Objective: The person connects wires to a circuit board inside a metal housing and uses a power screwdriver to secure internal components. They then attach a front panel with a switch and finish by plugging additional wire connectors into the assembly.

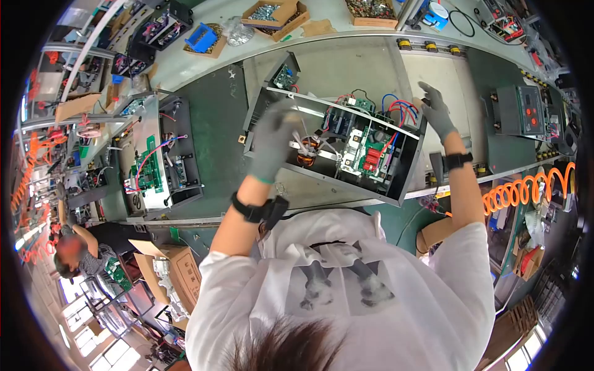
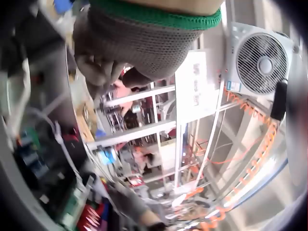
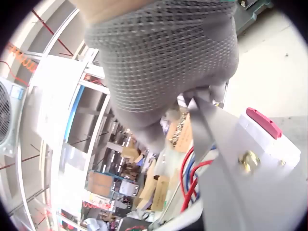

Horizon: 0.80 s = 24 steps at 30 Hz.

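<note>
A dark metal equipment case stands open on the bench, with a green circuit board, a copper-wound coil and white cables inside. My gloved left hand, blurred in the head view, is over the case's left part, its fingers loosely bent and no held thing showing. At the case's far right corner is my gloved right hand, fingers spread from the thumb. In the right wrist view its fingertips are right at the edge of a grey metal panel. Red and blue wires loop beside that corner.
Another open chassis with a green board stands on the left. A grey unit with an orange-marked panel sits at the right. Boxes of small hardware line the back shelf. An orange coiled hose hangs at right. Another person is at far left.
</note>
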{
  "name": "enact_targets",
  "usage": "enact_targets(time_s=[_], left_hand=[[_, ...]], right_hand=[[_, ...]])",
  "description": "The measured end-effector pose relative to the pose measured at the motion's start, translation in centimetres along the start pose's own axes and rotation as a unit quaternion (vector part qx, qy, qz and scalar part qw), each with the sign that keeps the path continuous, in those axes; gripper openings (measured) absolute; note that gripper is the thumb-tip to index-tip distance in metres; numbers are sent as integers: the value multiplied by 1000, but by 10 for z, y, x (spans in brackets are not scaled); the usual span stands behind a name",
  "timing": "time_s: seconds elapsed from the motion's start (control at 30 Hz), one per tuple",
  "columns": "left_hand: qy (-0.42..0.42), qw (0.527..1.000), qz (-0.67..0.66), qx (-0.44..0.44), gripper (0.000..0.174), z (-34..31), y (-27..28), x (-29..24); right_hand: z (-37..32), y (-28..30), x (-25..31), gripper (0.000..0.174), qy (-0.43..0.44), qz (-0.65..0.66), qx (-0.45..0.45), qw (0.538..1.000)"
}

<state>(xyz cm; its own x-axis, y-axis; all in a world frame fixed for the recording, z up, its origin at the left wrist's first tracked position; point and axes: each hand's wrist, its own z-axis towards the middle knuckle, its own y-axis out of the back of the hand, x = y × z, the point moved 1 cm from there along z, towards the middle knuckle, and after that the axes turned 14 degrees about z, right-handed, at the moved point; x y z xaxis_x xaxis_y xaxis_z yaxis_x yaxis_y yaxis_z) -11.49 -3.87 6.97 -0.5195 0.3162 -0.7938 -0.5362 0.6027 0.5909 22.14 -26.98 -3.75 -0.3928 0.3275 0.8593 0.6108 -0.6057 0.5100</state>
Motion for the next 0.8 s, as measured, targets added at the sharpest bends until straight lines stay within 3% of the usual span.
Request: enact_targets(time_s=[0.03, 0.1, 0.13, 0.17, 0.2, 0.27, 0.33, 0.4, 0.5, 0.53, 0.57, 0.63, 0.77, 0.8], left_hand=[[-82, 982, 71, -154, 35, -5, 7, 23], [18, 950, 191, -245, 37, -17, 27, 53], [19, 952, 187, -241, 37, -16, 28, 83], [78, 986, 14, -146, 39, -17, 23, 124], [135, 977, -160, -48, 42, -20, 17, 146], [144, 972, -179, -50, 45, -24, 12, 135], [156, 967, -196, -45, 49, -28, 10, 134], [135, 979, -148, -21, 53, -25, 12, 140], [106, 981, -164, -8, 57, -27, 4, 149], [98, 992, -84, -14, 61, -24, 2, 158], [99, 991, -86, -10, 61, -25, -2, 165], [127, 988, -92, 5, 65, -30, -15, 155], [94, 991, -98, 4, 71, -41, -53, 147], [144, 986, -70, 55, 79, -42, -53, 132]], right_hand=[[-18, -1, 3, 40, -8, -4, 0, 1000], [-65, -8, 9, 51, -110, -126, -90, 982], [-94, -20, 8, 54, -129, -72, -98, 984], [-121, -35, 11, 56, -146, -17, -104, 984], [-145, -50, 27, 53, -191, -47, -103, 975], [-172, -72, 53, 50, -233, -78, -105, 964], [-189, -79, 70, 41, -129, -107, -176, 970], [-183, -76, 73, 39, -156, -109, -164, 968], [-179, -70, 57, 36, -166, -147, -138, 965], [-177, -68, 55, 35, -198, -156, -135, 958], [-176, -66, 55, 34, -231, -165, -131, 950], [-168, -57, 61, 32, -228, -175, -136, 948], [-149, -19, 29, 34, -212, -215, -122, 945], [-142, -10, 24, 34, -217, -225, -118, 942]])
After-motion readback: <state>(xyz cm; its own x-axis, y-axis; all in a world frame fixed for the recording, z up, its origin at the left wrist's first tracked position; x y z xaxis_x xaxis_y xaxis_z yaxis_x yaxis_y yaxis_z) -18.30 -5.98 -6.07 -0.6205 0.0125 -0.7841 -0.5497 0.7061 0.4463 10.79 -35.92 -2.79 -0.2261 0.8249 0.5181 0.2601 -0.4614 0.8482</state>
